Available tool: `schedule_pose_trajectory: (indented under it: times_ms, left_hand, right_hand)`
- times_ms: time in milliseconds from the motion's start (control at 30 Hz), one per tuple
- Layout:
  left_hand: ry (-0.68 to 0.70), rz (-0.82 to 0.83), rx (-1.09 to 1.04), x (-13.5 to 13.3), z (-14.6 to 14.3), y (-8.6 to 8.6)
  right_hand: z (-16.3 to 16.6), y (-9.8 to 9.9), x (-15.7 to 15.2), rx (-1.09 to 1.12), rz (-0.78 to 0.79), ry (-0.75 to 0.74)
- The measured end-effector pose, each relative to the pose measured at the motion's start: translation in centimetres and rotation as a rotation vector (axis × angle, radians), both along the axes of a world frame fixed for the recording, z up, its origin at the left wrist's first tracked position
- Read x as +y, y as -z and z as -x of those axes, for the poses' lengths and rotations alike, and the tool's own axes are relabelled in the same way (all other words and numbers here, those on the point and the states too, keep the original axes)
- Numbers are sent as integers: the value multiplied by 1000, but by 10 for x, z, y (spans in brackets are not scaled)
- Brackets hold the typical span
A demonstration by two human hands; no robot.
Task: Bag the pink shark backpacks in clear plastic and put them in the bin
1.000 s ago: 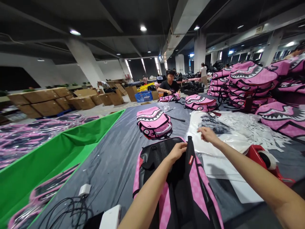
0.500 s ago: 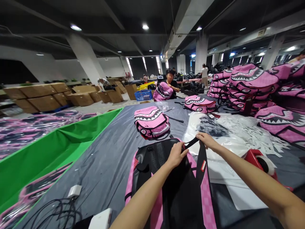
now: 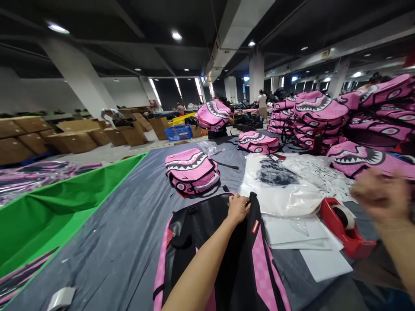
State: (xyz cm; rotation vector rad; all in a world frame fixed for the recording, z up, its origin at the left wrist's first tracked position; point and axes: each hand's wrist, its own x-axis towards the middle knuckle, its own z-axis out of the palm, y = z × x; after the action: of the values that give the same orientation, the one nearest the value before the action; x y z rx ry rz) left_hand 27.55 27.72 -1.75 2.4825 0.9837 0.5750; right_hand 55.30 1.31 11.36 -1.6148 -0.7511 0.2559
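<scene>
A pink and black backpack [image 3: 194,242] lies back-side up on the grey table cover in front of me. My left hand [image 3: 237,208] is closed on its top edge, beside the black shoulder strap [image 3: 253,233]. My right hand [image 3: 379,194] is raised at the right, above the red tape dispenser [image 3: 343,226]. It is smeared by motion and its fingers do not show clearly. A pile of clear plastic bags [image 3: 279,190] lies just beyond the backpack.
Another pink shark-mouth backpack [image 3: 191,170] lies further up the table, one more [image 3: 257,141] beyond it. Stacks of the same backpacks [image 3: 311,116] rise at the right. A green-lined bin [image 3: 58,207] is left. A person at the far end lifts a backpack [image 3: 213,114]. Cardboard boxes [image 3: 74,138] stand behind.
My right hand has let go of the shoulder strap and swung out to the right. The strap has dropped back onto the backpack. The far person has raised a backpack higher.
</scene>
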Motion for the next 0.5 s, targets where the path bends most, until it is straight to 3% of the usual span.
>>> schedule_pose_trajectory:
  times_ms: [33,100,167,233,333,500]
  left_hand:
    - [-2,7,-2,1,-3,1]
    - [3,22,-16,2,-6,2]
    - [18,35,-45,1,-4,3]
    - [34,42,-85,0,1,4]
    - [41,32,-151,-3,9,7]
    - [-28,2,-272,-10,12,18]
  right_hand:
    - [17,12,26,64,38,-206]
    - [57,41,85,94,313,-545]
    - [94,64,139,24,527,-708]
    - [118,74,183,-41,582,-650]
    - [130,67,224,-142,544,-525]
    - [127,44,235,-239,511,-569]
